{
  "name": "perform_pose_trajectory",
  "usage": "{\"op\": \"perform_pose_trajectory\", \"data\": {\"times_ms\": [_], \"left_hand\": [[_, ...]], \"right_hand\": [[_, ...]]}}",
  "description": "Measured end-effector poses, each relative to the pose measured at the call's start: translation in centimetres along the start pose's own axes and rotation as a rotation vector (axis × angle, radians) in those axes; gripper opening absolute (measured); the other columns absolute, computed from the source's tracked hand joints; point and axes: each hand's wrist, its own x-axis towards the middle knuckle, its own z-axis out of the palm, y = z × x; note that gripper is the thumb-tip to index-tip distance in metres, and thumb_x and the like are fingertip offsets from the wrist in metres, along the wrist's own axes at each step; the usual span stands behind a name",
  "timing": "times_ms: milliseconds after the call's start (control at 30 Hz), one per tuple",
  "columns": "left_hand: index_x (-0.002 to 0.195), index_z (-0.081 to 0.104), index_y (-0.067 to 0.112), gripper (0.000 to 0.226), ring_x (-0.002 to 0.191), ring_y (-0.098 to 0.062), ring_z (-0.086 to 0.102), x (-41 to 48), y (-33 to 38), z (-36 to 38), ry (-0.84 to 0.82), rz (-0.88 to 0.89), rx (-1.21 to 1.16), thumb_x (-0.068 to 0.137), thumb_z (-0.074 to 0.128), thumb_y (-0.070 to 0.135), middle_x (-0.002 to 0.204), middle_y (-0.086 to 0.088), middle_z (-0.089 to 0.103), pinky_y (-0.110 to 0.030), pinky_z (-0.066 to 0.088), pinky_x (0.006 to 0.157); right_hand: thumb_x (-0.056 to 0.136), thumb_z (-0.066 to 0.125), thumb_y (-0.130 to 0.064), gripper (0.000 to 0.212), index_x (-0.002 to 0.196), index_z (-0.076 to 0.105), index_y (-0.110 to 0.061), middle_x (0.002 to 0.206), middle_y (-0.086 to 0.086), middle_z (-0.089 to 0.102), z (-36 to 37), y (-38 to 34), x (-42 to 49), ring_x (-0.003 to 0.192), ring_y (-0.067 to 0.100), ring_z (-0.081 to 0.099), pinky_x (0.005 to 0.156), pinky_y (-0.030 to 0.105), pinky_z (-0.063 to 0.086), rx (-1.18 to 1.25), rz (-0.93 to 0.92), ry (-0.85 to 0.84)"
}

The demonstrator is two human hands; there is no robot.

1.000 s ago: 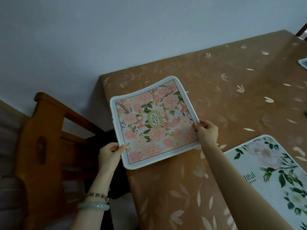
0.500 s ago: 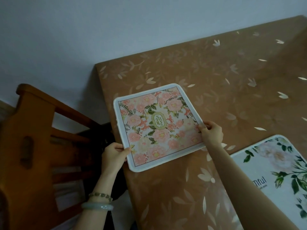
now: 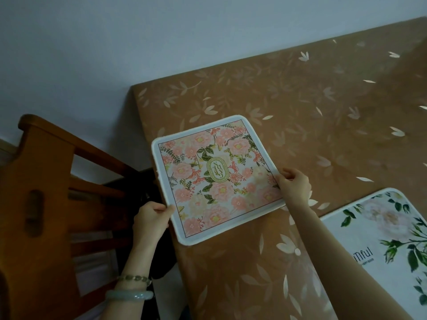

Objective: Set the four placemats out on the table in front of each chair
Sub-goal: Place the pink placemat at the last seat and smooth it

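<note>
A pink floral placemat [image 3: 215, 179] with a white border lies on the left end of the brown leaf-patterned table [image 3: 300, 112], its left edge overhanging slightly. My left hand [image 3: 151, 215] pinches its near left edge, off the table's side. My right hand [image 3: 292, 184] pinches its right edge over the tabletop. A second placemat [image 3: 379, 245], white with green leaves and a pale rose, lies flat at the lower right, partly cut off by the frame.
A wooden chair [image 3: 39, 204] stands at the left end of the table, its back toward me, with something dark on its seat. A pale wall [image 3: 161, 42] runs along the table's far edge.
The pink placemat has come down from a lifted, curled pose and now lies flatter on the table, nearer the chair's end. Both hands keep their hold.
</note>
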Motion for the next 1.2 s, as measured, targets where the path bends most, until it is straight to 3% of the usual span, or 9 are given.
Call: {"op": "perform_pose_trajectory", "data": {"times_ms": [200, 367, 500, 633, 733, 833, 967, 1067, 1200], "left_hand": [[0.099, 0.067, 0.007, 0.021, 0.068, -0.014, 0.066, 1.6, 1.1, -0.4, 0.060, 0.047, -0.055, 0.088, 0.067, 0.025, 0.082, 0.000, 0.066, -0.032, 0.057, 0.070], [0.067, 0.063, 0.009, 0.023, 0.059, -0.017, 0.067, 2.2, 1.7, -0.2, 0.002, 0.016, 0.004, 0.086, 0.068, 0.020, 0.064, -0.001, 0.066, -0.033, 0.058, 0.069], [0.062, 0.067, 0.003, 0.019, 0.055, -0.019, 0.067, 1.8, 1.6, 0.0, -0.186, -0.151, -0.053, 0.080, 0.072, 0.009, 0.056, -0.008, 0.068, -0.030, 0.058, 0.054], [0.069, 0.070, -0.001, 0.014, 0.049, -0.016, 0.065, 0.8, 2.0, -0.2, -0.413, -0.243, 0.037, 0.078, 0.074, 0.009, 0.055, -0.010, 0.070, -0.025, 0.055, 0.046], [0.059, 0.071, 0.003, 0.026, 0.050, -0.017, 0.063, 1.8, 3.2, -1.5, -0.349, -0.138, 0.084, 0.080, 0.071, 0.017, 0.057, -0.011, 0.070, -0.025, 0.055, 0.050], [0.059, 0.070, 0.009, 0.027, 0.056, -0.020, 0.061, 4.1, 5.5, -3.0, -0.137, 0.165, 0.119, 0.081, 0.065, 0.024, 0.052, -0.002, 0.064, -0.029, 0.051, 0.060], [0.098, 0.069, 0.016, 0.015, 0.089, -0.017, 0.057, 7.4, 8.8, -2.3, -0.021, 0.427, 0.219, 0.088, 0.059, 0.019, 0.097, 0.000, 0.064, -0.032, 0.045, 0.074], [0.121, 0.061, 0.010, 0.032, 0.113, -0.028, 0.051, 9.5, 9.8, -0.5, -0.080, 0.459, 0.347, 0.090, 0.056, 0.018, 0.122, -0.010, 0.055, -0.042, 0.044, 0.094], [0.134, 0.051, 0.007, 0.045, 0.123, -0.035, 0.046, 10.3, 9.9, 0.8, -0.152, 0.421, 0.455, 0.091, 0.054, 0.019, 0.134, -0.016, 0.048, -0.049, 0.041, 0.102]], "right_hand": [[0.086, 0.061, -0.016, 0.021, 0.104, 0.070, -0.010, 0.093, 0.002, 0.068, -0.2, 0.6, -0.1, 0.068, 0.008, 0.050, 0.051, 0.015, 0.033, -0.085, 0.046, -0.042], [0.083, 0.057, -0.008, 0.022, 0.102, 0.070, -0.009, 0.088, 0.001, 0.065, -0.4, -0.6, 1.0, 0.072, 0.013, 0.054, 0.050, 0.019, 0.037, -0.129, 0.090, -0.075], [0.081, 0.053, -0.001, 0.028, 0.101, 0.072, -0.007, 0.088, 0.004, 0.065, -0.6, -3.8, 2.6, 0.088, 0.024, 0.063, 0.076, 0.035, 0.051, -0.148, 0.009, -0.042], [0.081, 0.050, -0.001, 0.036, 0.108, 0.070, -0.016, 0.119, 0.013, 0.059, -0.4, -5.5, 3.4, 0.115, 0.034, 0.052, 0.101, 0.051, 0.042, -0.168, -0.059, -0.027], [0.087, 0.055, -0.006, 0.040, 0.126, 0.059, -0.015, 0.133, 0.016, 0.048, -0.5, -4.7, 2.5, 0.125, 0.033, 0.045, 0.107, 0.047, 0.039, -0.055, -0.010, -0.011], [0.088, 0.058, -0.012, 0.042, 0.130, 0.053, -0.010, 0.130, 0.013, 0.053, -1.0, -2.5, 0.2, 0.115, 0.027, 0.052, 0.096, 0.036, 0.044, 0.034, 0.091, 0.055], [0.086, 0.064, -0.019, 0.036, 0.120, 0.059, -0.009, 0.112, 0.009, 0.066, -0.8, 0.8, -3.5, 0.090, 0.020, 0.057, 0.075, 0.032, 0.046, 0.113, 0.276, 0.051], [0.084, 0.066, -0.020, 0.034, 0.116, 0.060, -0.007, 0.106, 0.011, 0.069, -0.6, 1.6, -4.5, 0.093, 0.026, 0.066, 0.083, 0.042, 0.056, 0.126, 0.326, 0.009], [0.081, 0.065, -0.012, 0.026, 0.104, 0.062, -0.001, 0.093, 0.017, 0.070, -0.1, 1.3, -4.5, 0.085, 0.031, 0.069, 0.081, 0.049, 0.058, 0.146, 0.385, -0.105]]}}
